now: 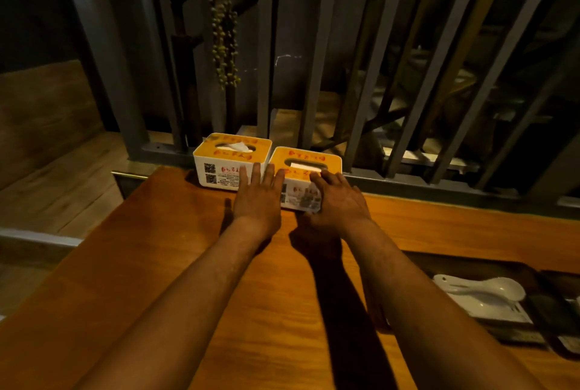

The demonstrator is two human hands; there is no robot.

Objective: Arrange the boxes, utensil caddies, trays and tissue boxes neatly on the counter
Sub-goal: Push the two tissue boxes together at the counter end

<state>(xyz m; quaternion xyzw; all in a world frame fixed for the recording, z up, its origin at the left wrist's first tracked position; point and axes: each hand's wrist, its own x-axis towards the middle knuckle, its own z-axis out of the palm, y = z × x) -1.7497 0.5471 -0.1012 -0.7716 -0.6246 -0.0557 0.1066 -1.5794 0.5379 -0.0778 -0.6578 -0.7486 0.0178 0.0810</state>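
1 head-worn view (wide-angle) looks forward and down, close over the wooden counter [157,264] toward grey railings [314,44].

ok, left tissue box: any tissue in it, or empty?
Not empty. A white tissue pokes up through the slot in the left tissue box lid. How full it is, cannot tell.
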